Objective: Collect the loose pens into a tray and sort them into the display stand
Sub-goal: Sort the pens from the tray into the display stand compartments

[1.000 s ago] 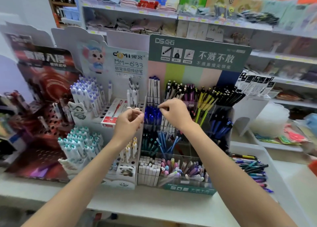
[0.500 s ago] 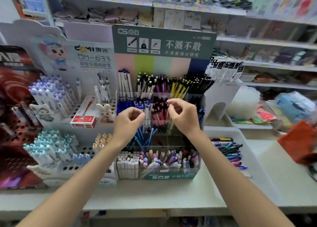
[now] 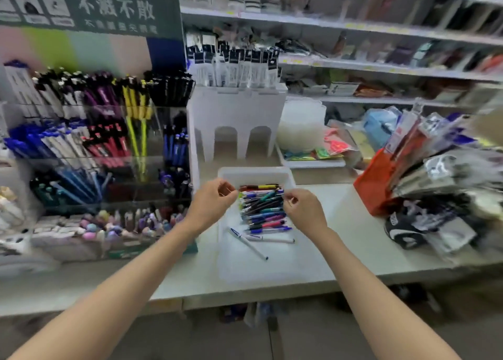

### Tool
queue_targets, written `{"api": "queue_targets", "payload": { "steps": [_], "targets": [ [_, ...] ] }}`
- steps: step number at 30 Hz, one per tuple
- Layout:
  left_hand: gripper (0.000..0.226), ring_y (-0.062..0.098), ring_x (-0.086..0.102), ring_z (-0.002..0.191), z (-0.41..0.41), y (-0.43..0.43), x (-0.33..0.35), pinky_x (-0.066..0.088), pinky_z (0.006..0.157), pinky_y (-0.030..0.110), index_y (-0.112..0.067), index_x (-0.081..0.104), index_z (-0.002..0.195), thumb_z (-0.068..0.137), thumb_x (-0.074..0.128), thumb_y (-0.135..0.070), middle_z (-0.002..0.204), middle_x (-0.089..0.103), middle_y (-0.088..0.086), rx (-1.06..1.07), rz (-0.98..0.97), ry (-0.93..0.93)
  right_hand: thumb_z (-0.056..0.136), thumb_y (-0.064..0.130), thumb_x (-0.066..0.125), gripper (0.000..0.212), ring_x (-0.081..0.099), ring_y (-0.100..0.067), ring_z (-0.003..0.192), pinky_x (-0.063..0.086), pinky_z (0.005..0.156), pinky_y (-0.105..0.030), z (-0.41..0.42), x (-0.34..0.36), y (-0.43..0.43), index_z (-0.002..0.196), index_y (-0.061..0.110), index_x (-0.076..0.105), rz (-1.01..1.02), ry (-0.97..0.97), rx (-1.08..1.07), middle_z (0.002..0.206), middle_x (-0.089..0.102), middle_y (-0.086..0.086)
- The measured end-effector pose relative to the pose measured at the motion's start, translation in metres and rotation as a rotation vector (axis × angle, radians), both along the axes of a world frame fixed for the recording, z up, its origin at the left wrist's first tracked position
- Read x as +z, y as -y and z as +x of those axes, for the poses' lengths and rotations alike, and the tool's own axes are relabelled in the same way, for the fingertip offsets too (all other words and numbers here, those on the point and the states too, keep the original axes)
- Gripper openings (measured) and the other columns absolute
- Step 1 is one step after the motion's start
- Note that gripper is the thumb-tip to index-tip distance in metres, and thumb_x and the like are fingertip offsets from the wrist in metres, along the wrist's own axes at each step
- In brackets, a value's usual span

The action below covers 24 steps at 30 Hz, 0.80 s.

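A heap of loose pens (image 3: 262, 207) in mixed colours lies crosswise in a white tray (image 3: 255, 170), directly between the two hands. Two white-barrelled pens (image 3: 249, 244) lie apart from the heap, just on the near side of the hands, toward the person.

The step in hand looks to be picking pens out of the tray for sorting. To do it well, take one pen, or a few of one colour, by the ends from the top of the heap, so the rest do not roll. Match the colour to its compartment before carrying it over.

The left hand (image 3: 215, 200) hovers at the left ends of the pens, with fingers curled and thumb and forefinger close together, leaving a narrow gap. The right hand (image 3: 302, 210) mirrors it at the right ends, fingertips curled in close to the pen tips. The picture is blurred, so it cannot be told whether either hand pinches a pen or only nears the heap.

To the left of the left hand, just beside the tray, stands the clear tiered display stand (image 3: 109, 147), its compartments filled with pens grouped by colour. Beyond the hands, a white rack (image 3: 236, 109) holds black-and-white packets. To the right of the right hand, well apart, a pile of packaged goods (image 3: 424, 169) sits on the counter (image 3: 340, 250).
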<state>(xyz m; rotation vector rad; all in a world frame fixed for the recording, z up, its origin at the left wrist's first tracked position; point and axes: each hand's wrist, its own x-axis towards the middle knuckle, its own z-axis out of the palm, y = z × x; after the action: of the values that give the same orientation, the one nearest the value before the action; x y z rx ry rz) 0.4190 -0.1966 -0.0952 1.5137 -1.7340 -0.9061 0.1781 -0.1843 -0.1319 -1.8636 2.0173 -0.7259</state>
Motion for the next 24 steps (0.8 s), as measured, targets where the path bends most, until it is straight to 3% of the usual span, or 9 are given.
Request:
{"api": "queue_targets", "payload": {
  "steps": [3, 7, 12, 17, 19, 20, 22, 24],
  "targets": [
    [0.004, 0.021, 0.065, 0.082, -0.035, 0.002, -0.034, 0.054, 0.08, 0.036, -0.016, 0.069, 0.091, 0.088, 0.067, -0.014, 0.084, 0.07, 0.0, -0.053, 0.072, 0.149, 0.088, 0.016, 0.065, 0.034, 0.054, -0.027, 0.112, 0.041, 0.096, -0.031, -0.034, -0.028, -0.009, 0.121, 0.013, 0.066, 0.074, -0.034, 0.002, 0.12, 0.064, -0.008],
    [0.038, 0.016, 0.054, 0.107, -0.047, 0.008, -0.08, 0.043, 0.088, 0.027, -0.02, 0.063, 0.118, 0.084, 0.065, -0.004, 0.111, 0.055, -0.003, -0.333, 0.201, 0.474, 0.091, 0.022, 0.063, 0.052, 0.041, -0.026, 0.128, 0.033, 0.107, -0.033, -0.046, -0.062, -0.013, 0.141, 0.016, 0.048, 0.176, -0.027, 0.088, 0.14, 0.048, -0.007],
    [0.042, 0.02, 0.049, 0.118, -0.057, 0.016, -0.119, 0.037, 0.089, 0.034, -0.03, 0.059, 0.124, 0.084, 0.065, -0.016, 0.123, 0.055, -0.004, -0.511, 0.179, 0.887, 0.091, 0.017, 0.064, 0.053, 0.035, -0.022, 0.135, 0.034, 0.112, -0.032, -0.055, -0.09, -0.017, 0.141, 0.016, 0.048, 0.096, 0.0, 0.141, 0.145, 0.044, -0.006],
    [0.019, 0.021, 0.061, 0.1, -0.064, 0.02, -0.138, 0.034, 0.077, 0.03, -0.024, 0.066, 0.102, 0.084, 0.073, -0.026, 0.104, 0.065, -0.005, -0.411, -0.01, 0.841, 0.092, 0.012, 0.061, 0.05, 0.035, -0.016, 0.134, 0.025, 0.109, -0.017, -0.063, -0.101, -0.024, 0.139, 0.016, 0.048, 0.041, 0.089, 0.131, 0.145, 0.042, -0.001],
    [0.038, 0.027, 0.064, 0.087, -0.065, 0.021, -0.148, 0.042, 0.07, 0.032, -0.02, 0.069, 0.092, 0.062, 0.092, -0.024, 0.093, 0.066, 0.001, -0.375, -0.177, 0.765, 0.093, 0.014, 0.059, 0.05, 0.034, -0.011, 0.136, 0.023, 0.108, -0.013, -0.061, -0.103, -0.023, 0.141, 0.017, 0.046, 0.052, 0.132, 0.104, 0.147, 0.04, 0.002],
    [0.054, 0.03, 0.064, 0.091, -0.066, 0.021, -0.152, 0.048, 0.072, 0.036, -0.019, 0.07, 0.097, 0.051, 0.097, -0.027, 0.098, 0.067, 0.005, -0.365, -0.224, 0.756, 0.094, 0.014, 0.058, 0.05, 0.034, -0.01, 0.137, 0.024, 0.109, -0.013, -0.061, -0.104, -0.024, 0.142, 0.017, 0.045, 0.054, 0.146, 0.099, 0.148, 0.039, 0.003],
    [0.087, 0.035, 0.052, 0.124, -0.07, 0.024, -0.157, 0.047, 0.096, 0.05, -0.017, 0.062, 0.126, 0.051, 0.093, -0.046, 0.135, 0.055, 0.014, -0.371, -0.233, 0.79, 0.094, 0.014, 0.057, 0.052, 0.033, -0.009, 0.138, 0.025, 0.113, -0.016, -0.062, -0.107, -0.024, 0.144, 0.018, 0.043, 0.053, 0.166, 0.09, 0.149, 0.039, 0.004],
    [0.113, 0.035, 0.02, 0.149, -0.077, 0.028, -0.16, 0.024, 0.116, 0.054, -0.017, 0.035, 0.152, 0.06, 0.08, -0.063, 0.161, 0.023, 0.016, -0.402, -0.203, 0.849, 0.095, 0.013, 0.056, 0.052, 0.033, -0.008, 0.14, 0.022, 0.113, -0.014, -0.063, -0.109, -0.024, 0.145, 0.019, 0.042, 0.057, 0.181, 0.082, 0.151, 0.039, 0.005]
  ]
}}
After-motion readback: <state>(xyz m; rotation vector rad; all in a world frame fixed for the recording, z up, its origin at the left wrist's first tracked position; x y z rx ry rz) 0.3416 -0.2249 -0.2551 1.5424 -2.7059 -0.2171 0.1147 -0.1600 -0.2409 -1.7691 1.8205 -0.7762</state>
